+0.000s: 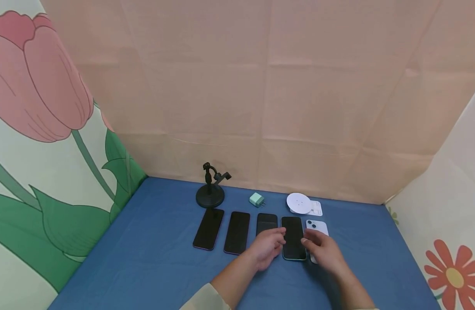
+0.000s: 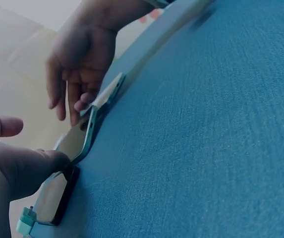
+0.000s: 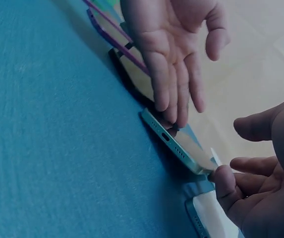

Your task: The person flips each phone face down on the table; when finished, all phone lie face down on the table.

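Observation:
A dark-screened phone with a mint-green edge [image 1: 293, 239] lies between my two hands on the blue cloth. My left hand [image 1: 267, 249] is at its left side, with fingers mostly straight in the right wrist view and fingertips close over the phone. At its right side is my right hand [image 1: 323, 249], its fingers loosely bent near the phone's edge. Contact with the phone is hard to tell for either hand. Partly hidden beneath my right hand is a white phone [image 1: 319, 226]. A dark phone [image 1: 266, 221] lies partly behind my left hand.
Two more dark phones, one [image 1: 236, 232] nearer and one [image 1: 208, 229] farther left, continue the row. Behind stand a black stand with round base [image 1: 210, 196], a mint-green charger plug [image 1: 257, 199] and a white disc [image 1: 298, 203] over a white card [image 1: 316, 208].

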Demonstrator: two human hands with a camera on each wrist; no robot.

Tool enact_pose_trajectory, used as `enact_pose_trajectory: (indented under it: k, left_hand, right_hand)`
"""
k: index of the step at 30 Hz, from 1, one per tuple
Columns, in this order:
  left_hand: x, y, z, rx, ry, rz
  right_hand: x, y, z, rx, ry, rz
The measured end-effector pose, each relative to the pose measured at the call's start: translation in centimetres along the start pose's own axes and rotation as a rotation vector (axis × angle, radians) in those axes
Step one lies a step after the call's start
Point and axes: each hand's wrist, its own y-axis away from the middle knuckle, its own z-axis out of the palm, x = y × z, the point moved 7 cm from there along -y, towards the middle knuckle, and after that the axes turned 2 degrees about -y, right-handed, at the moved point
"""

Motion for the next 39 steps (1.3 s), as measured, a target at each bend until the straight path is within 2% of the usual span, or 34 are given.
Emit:
enact_pose_trajectory:
  k: [6,13,19,26,31,35,39]
  left_hand:
    - [0.0,0.1,0.1,-0.041,0.074,-0.024]
    - [-0.3,-0.3,0.5,-0.061,0.119,-0.026]
    - [-0.5,-0.6,0.8,-0.072,0.114,-0.038]
    - [-0.6,-0.9,1.2,-0.079,0.066,-0.037]
    - [-0.7,-1.0,1.9,-0.097,0.058,-0.058]
    - [-0.6,-1.1,2.5,-0.106,0.045,-0.06]
    - [-0.5,-1.1,2.8,-0.082,0.024,-0.038]
  right_hand:
    - [-0.1,0.1,-0.7,0.023,-0.118,0.015]
    - [-0.2,0.5,-1.3,0.029,-0.158,0.015]
    - [-0.5,0.8,-1.6,0.03,-0.195,0.021]
    - [-1.0,1.1,-1.7,0.003,-0.218,0.01]
    - [-1.2,0.9,-1.4,-0.011,-0.221,0.002]
    - [-1.5,0.9,-1.1,-0.03,-0.286,-0.019]
    - [-1.8,1.0,-0.7,-0.057,-0.366,-0.043]
